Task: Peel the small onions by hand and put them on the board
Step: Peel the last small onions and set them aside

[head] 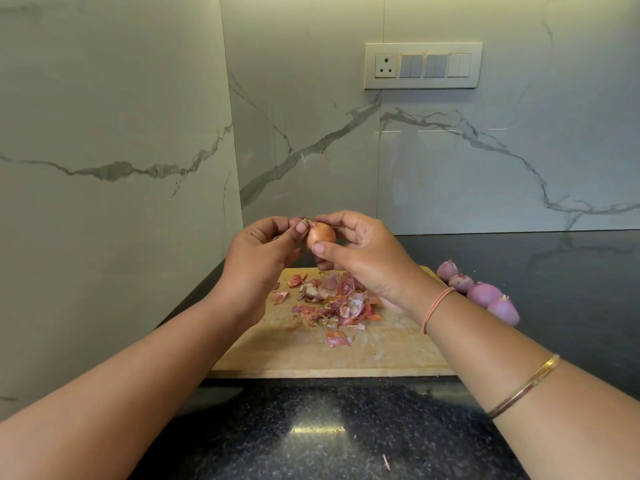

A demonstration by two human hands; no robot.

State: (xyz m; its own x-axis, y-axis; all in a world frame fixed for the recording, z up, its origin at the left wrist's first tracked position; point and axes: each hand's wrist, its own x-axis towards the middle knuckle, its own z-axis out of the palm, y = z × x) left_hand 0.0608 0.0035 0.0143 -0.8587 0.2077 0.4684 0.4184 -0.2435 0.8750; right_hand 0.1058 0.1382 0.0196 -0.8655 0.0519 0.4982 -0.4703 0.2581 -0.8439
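Note:
A small onion (320,234) with its brownish-orange skin on is held in the air above the far end of the wooden board (363,351). My right hand (363,252) grips it from the right, thumb on its front. My left hand (258,251) pinches the papery tip at the onion's top left. A heap of pink and orange peels (334,301) lies on the board's middle. Several peeled purple onions (483,294) sit in a row on the dark counter just past the board's right edge.
The black speckled counter (311,434) runs from the near edge to a marble wall corner. A switch plate with a socket (423,65) hangs on the back wall. The left wall stands close beside the board.

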